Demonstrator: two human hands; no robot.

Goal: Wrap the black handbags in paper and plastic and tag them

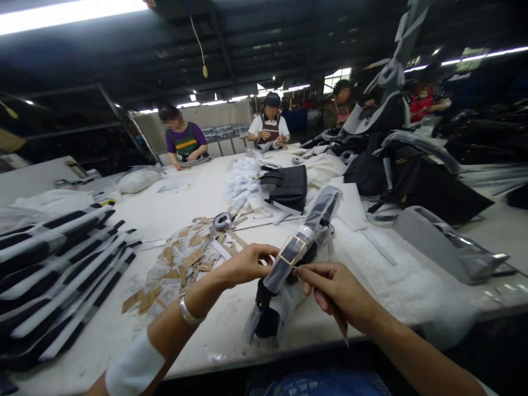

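Strap: we see a black strap (320,212) in clear film at the lower middle of the frame. It slants from the near table edge up toward the centre.
Buckle: a gold buckle (292,251) sits midway along the strap, between the two hands.
Left hand: our left hand (246,265) comes in from the lower left. Its fingertips pinch the strap just beside the buckle, and there is a bracelet (187,312) on the wrist.
Right hand: our right hand (335,289) comes in from the lower right. Thumb and forefinger are pressed together on the strap's film, right under the buckle. A thin stick (341,331) juts down from the fist.
Table: a white table (165,212) fills the middle of the frame.
Stack: more wrapped straps are piled in a stack (53,269) at the left edge.
Tags: paper tags (177,264) lie scattered left of our left hand.
Tape: a tape roll (223,221) lies above the tags.
Bag: a black bag (286,187) stands at the centre.
Dispenser: a grey dispenser (449,242) sits at the right.
Others: people (270,127) work at the far end, in the upper middle.
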